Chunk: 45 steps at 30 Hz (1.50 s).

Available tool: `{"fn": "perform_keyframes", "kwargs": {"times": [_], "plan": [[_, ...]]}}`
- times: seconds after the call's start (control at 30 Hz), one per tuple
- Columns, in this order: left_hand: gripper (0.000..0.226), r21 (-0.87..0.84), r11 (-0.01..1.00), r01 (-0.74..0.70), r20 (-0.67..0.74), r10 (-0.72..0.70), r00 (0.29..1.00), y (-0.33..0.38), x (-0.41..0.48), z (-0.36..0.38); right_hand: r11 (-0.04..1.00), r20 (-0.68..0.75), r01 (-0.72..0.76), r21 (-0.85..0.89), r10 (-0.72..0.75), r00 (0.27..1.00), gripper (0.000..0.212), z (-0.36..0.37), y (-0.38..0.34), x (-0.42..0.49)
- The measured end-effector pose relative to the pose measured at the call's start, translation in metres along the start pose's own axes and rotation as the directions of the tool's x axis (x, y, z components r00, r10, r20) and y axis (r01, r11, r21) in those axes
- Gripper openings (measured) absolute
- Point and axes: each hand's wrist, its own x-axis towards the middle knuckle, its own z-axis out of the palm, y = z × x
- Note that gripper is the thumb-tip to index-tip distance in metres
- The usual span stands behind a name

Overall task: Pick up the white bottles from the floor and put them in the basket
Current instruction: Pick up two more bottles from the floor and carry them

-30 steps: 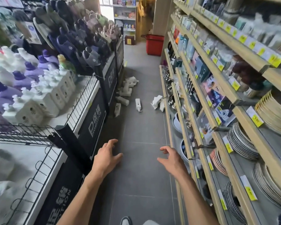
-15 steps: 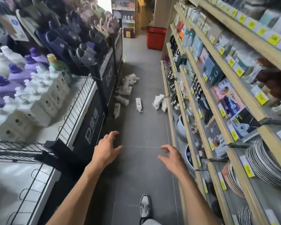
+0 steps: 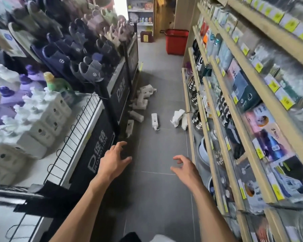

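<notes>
Ahead on the floor (image 3: 157, 189) the white bottles (image 3: 136, 116) lie scattered, none lifted yet. A lone bottle (image 3: 154, 121) lies mid-aisle with its pump end toward me. A pair (image 3: 179, 117) rests against the foot of the shelves (image 3: 234, 105) on the right. Another lies along the base of the left display (image 3: 101, 130), and a heap (image 3: 143, 98) sits further on beside that same base. The basket (image 3: 176, 41), red, stands at the far end of the aisle, well beyond every bottle.

Left hand (image 3: 112, 161) and right hand (image 3: 185, 169) are out in front over bare tile, well short of the nearest bottle. Fingers (image 3: 120, 144) on both are spread and loosely bent, holding nothing.

Step in hand, as I read it: closing on the bottles.
- Go for the lone bottle and the one by the display base first; they look nearest and unobstructed.
- Grip round the body, not the pump, which may twist or pull loose.
- One bottle per hand seems sensible, since the walk to the basket is long.
- Crouching near the shelves risks an elbow against the stacked dishes; stay mid-aisle.
- The heap probably shifts if pulled from below, so take from its top.
</notes>
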Motion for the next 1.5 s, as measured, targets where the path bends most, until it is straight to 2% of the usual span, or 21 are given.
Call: {"fn": "perform_keyframes", "kwargs": {"times": [0.33,0.8,1.03,1.2,1.5], "plan": [[0.063,0.058,0.998,0.011,0.022,-0.012,1.000,0.025,0.109,-0.001,1.000,0.019,-0.018,0.005,0.018,1.000,0.032,-0.019,-0.020,0.104],[0.062,0.151,0.986,-0.068,0.062,0.060,0.996,0.061,0.313,-0.015,0.995,0.015,-0.049,-0.093,0.050,0.999,0.036,-0.055,-0.090,0.272],[0.065,0.157,0.987,-0.037,0.054,0.029,0.998,0.060,0.381,-0.021,0.995,0.027,-0.062,-0.076,0.065,0.998,0.035,-0.060,-0.108,0.346],[0.059,0.147,0.989,0.012,-0.009,-0.011,1.000,0.069,0.416,-0.006,0.993,0.023,-0.063,-0.095,0.066,0.998,0.035,-0.079,-0.109,0.402],[0.054,0.173,0.982,0.077,-0.019,-0.075,0.997,0.131,0.496,0.014,0.997,0.086,-0.045,-0.068,0.051,0.995,0.034,-0.119,-0.097,0.507]]}}
